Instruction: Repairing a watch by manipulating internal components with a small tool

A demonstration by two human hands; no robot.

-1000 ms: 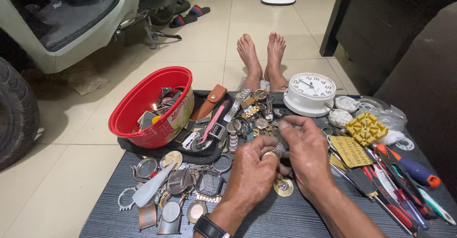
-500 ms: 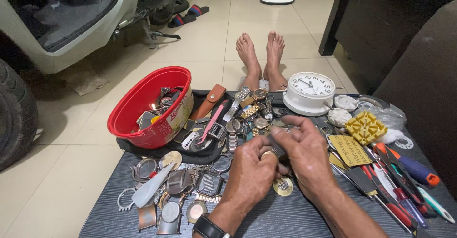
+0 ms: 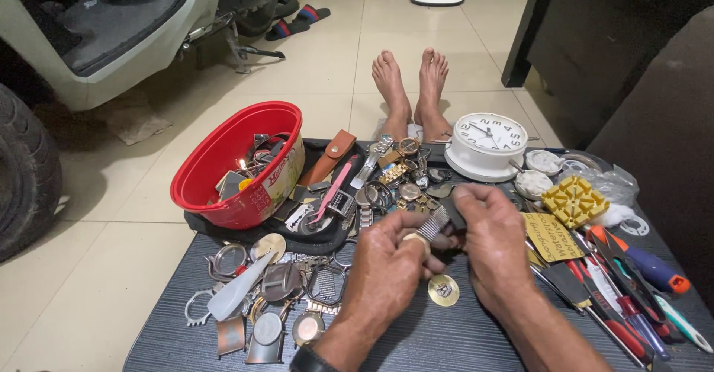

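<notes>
Both hands, left hand and right hand, pinch a metal watch band between them, brass disc at 6 o'clock.

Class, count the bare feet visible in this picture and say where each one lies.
2: the left bare foot and the right bare foot rest side by side on the cream tiled floor, beyond the cluttered table.

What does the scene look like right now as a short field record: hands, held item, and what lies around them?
left hand: grips one end of a ribbed silver metal watch band
right hand: pinches the band's other end
below hands: round brass-coloured disc on the dark grooved tabletop
left side: red plastic bowl holding watch parts
far side: white round clock
right side: yellow plastic block, screwdrivers
</notes>
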